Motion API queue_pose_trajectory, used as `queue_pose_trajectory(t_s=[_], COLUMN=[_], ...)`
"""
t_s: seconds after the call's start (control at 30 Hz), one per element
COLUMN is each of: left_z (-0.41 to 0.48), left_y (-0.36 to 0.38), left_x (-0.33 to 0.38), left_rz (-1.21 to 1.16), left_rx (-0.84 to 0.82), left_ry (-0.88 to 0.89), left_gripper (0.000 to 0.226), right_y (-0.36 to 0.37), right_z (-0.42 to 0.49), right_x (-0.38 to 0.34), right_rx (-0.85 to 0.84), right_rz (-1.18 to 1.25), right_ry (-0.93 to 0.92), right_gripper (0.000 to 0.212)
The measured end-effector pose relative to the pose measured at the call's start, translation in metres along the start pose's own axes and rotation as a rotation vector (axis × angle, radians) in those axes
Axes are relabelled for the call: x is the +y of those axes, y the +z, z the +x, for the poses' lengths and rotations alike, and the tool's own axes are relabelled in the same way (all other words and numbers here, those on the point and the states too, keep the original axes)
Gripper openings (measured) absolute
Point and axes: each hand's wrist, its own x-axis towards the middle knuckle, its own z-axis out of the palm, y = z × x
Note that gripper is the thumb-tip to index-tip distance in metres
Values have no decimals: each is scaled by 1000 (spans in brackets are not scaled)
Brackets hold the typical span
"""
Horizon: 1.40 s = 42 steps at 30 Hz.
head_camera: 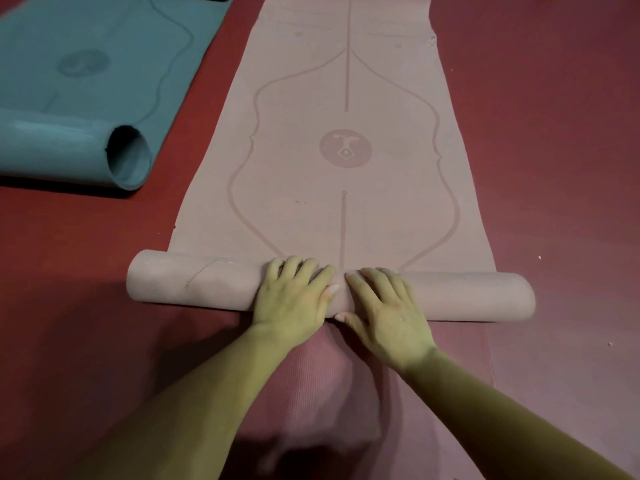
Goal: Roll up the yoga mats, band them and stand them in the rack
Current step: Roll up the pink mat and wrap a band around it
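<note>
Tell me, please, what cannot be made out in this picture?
Head view, pink mat: far end cut off by the top edge.
Head view, teal mat: runs off the left and top edges.
Head view, middle of the pink roll: covered by the left hand and right hand.
Rack and bands: outside the frame.

My forearms (pixel 194 403) are showing bare right back to the edge of view, and my left hand (pixel 294 301) and right hand (pixel 391 318) are showing bare too. My nails (pixel 333 289) are looking short and pale, and a small dark dot (pixel 401 319) is showing on the back of my right hand. Under my arms a pinkish ribbed patch (pixel 311 393) is showing, rounded; I cannot tell whether it is clothing.
</note>
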Motion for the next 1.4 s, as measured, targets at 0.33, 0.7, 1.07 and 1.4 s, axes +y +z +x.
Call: queue_pose_trajectory(t_s=[0.33, 0.7, 1.07, 1.4], left_z=[-23, -1, 13, 34], left_y=[3, 6, 17, 17], left_x=[9, -1, -6, -16], left_rz=[-36, -39, -48, -56], left_rx=[73, 85, 92, -54], left_ry=[-79, -77, -78, 0], left_gripper=[39, 39, 38, 42], right_y=[-1, 4, 9, 14], right_z=[8, 22, 27, 57], right_x=[-4, 1, 5, 16], right_rx=[8, 12, 10, -48], right_rz=[-29, -32, -81, -68], right_ry=[1, -2, -4, 43], right_gripper=[56, 61, 64, 60])
